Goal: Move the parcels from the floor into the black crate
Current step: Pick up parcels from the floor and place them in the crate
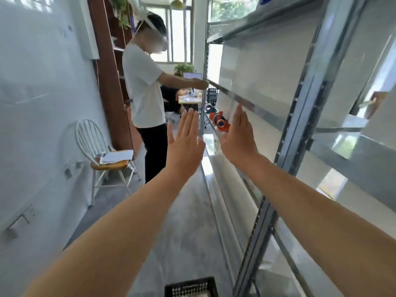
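Metal rack [296, 129] fills right side, uprights and shelf edges lining aisle. Left of rack, narrow strip of grey floor [188, 211] runs open from black crate [190, 287], just beside rack's near upright, toward standing person [145, 93]. Person blocks aisle farther along rack, arm reaching to it. White wall [42, 103] opposite rack closes passage; white chair [96, 146] against it narrows room. Left hand [184, 144] and right hand [237, 138] raised flat, apart, right one nearest rack.

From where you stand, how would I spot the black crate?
Start at the metal shelving along the right and follow its nearest upright down to the grey floor. Just left of that post, at the view's bottom edge, sits the black crate. Its dark lattice wall sets it apart from the pale floor and shiny shelves.
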`<state>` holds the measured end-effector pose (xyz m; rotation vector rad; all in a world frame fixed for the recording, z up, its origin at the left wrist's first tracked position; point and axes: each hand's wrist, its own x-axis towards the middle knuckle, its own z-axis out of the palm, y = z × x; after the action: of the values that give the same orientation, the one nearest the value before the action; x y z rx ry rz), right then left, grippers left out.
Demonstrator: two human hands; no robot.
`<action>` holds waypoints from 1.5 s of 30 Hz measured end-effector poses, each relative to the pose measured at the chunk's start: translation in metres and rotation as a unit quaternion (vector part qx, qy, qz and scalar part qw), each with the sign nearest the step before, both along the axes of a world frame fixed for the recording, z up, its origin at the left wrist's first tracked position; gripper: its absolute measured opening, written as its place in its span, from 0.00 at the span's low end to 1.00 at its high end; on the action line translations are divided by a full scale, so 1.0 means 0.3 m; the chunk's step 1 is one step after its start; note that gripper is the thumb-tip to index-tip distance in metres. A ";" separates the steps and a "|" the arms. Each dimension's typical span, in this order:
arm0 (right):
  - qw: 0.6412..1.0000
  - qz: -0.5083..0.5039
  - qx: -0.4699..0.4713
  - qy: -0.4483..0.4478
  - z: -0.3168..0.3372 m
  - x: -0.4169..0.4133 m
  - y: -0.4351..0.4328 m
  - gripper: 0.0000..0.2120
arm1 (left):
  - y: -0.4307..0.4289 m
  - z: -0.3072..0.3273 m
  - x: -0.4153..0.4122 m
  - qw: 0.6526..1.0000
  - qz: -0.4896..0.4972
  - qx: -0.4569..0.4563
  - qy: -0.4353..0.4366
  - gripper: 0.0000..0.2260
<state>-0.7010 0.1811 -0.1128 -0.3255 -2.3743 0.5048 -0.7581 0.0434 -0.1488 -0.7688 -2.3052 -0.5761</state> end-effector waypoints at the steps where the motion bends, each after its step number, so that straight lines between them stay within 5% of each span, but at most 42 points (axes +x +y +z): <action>1: 1.000 -0.005 0.018 0.011 0.049 0.003 0.001 0.40 | 0.010 0.042 0.005 1.000 -0.009 0.012 0.009 0.29; 17: 0.974 -0.207 0.086 -0.037 0.273 0.127 -0.117 0.41 | -0.053 0.251 -0.071 0.985 -0.146 0.001 0.094 0.29; 26: 0.936 -0.319 0.105 -0.107 0.199 0.298 -0.139 0.43 | 0.056 0.205 0.032 0.965 -0.245 -0.056 0.077 0.30; 45: 0.795 -0.593 0.099 -0.073 0.145 1.438 -0.245 0.40 | 0.231 0.208 1.166 0.826 -0.555 -0.021 0.094 0.28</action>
<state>-0.2696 0.1075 -0.0693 -1.6232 -1.8172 -0.3838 -0.4083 0.1126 -0.0864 -2.0895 -1.4856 -0.8617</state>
